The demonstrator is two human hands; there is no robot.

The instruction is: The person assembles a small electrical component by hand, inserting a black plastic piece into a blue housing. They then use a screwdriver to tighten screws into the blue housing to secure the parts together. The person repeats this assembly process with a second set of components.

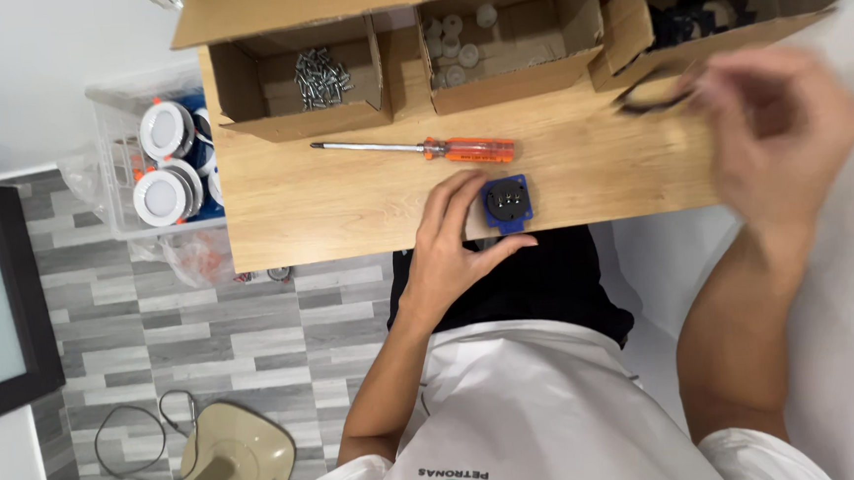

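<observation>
Head view: left hand (pixel 447 244) curls its fingers (pixel 449 201) around a small blue square plastic socket part (pixel 507 204) at the near edge of the light wooden worktop (pixel 345 196). Right hand (pixel 781 134), blurred, pinches a thin black ring (pixel 656 100) by the cardboard boxes (pixel 299 80). An orange-handled screwdriver (pixel 421 149) lies just beyond the socket part.

Light wooden tabletop (pixel 346 200): three open cardboard boxes along far edge, holding screws (pixel 322 76), white round parts (pixel 455 46), black parts (pixel 695 16) (right one blurred). Orange-handled screwdriver (pixel 417 150) flat mid-table. Small blue socket block (pixel 507 204) near front edge.
</observation>
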